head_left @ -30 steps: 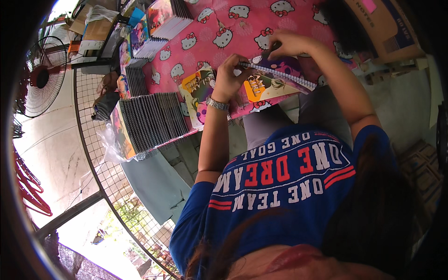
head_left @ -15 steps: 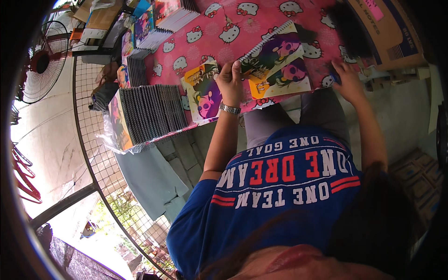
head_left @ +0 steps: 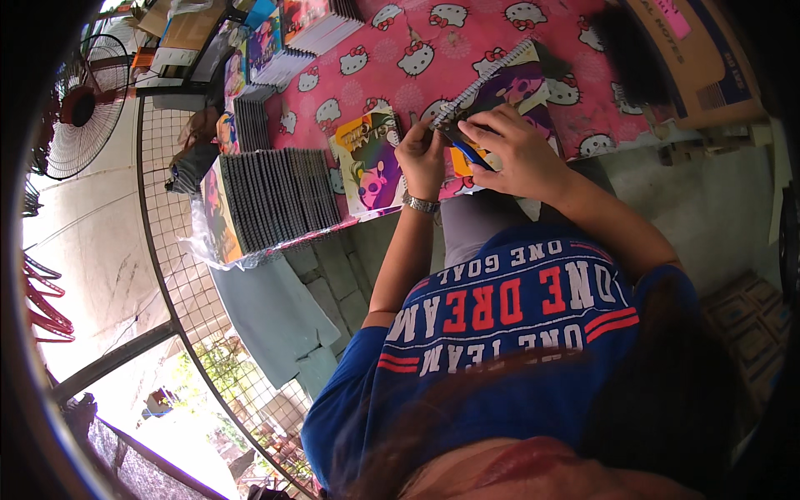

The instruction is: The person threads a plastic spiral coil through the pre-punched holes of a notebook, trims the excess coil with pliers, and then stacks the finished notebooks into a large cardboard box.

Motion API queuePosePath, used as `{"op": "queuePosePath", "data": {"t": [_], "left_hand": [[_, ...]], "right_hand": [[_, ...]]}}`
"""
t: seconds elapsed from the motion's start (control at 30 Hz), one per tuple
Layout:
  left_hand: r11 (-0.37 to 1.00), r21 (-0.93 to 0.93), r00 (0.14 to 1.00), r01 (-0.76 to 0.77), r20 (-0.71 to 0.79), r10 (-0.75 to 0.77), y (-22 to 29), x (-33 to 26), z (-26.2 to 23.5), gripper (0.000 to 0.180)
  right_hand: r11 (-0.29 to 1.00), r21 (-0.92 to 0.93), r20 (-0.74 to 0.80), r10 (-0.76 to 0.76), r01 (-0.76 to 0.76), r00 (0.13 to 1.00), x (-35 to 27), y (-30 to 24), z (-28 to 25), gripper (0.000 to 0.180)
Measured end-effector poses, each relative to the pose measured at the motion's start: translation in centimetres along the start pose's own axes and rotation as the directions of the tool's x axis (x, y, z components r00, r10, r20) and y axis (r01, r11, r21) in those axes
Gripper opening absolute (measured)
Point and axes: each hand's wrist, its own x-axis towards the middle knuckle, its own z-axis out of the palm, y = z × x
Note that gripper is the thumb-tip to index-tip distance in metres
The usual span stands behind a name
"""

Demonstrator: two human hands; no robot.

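Note:
A spiral notebook (head_left: 510, 83) with a yellow and purple cover lies slanted near the table's front edge, its coil running along the upper left side. My left hand (head_left: 421, 154) pinches the near end of that coil. My right hand (head_left: 521, 150) is closed around blue-handled pliers (head_left: 473, 154), whose dark head meets the coil end beside my left fingertips. The exact contact is hidden by the fingers. Left of my left hand, another notebook (head_left: 364, 171) with a similar cover lies on the table.
A long row of stacked spiral notebooks (head_left: 271, 200) stands at the table's left front. More notebook piles (head_left: 312, 25) line the far left. The pink patterned tablecloth (head_left: 467, 50) covers the table. A cardboard box (head_left: 692, 58) sits at the right, and a fan (head_left: 83, 104) stands far left.
My right hand has come left from the table's right side to the coil end, bringing the pliers. My left hand has shifted slightly and now pinches the coil there.

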Motion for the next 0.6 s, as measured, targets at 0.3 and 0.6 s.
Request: {"op": "queuePosePath", "data": {"t": [0.3, 0.6], "left_hand": [[0.982, 0.026, 0.979, -0.188, -0.080, 0.189, -1.2, -0.7, 0.3, 0.017], [0.966, -0.259, 0.885, 0.021, -0.445, -0.138, -0.2, -3.7, -12.7, 0.028]], "right_hand": [[0.327, 0.721, 0.466, 0.424, -0.611, 0.777, -1.4, 0.4, 1.1, 0.049], [0.873, -0.164, -0.133, 0.441, -0.459, 0.887, -8.0, 11.1, -5.9, 0.047]]}}
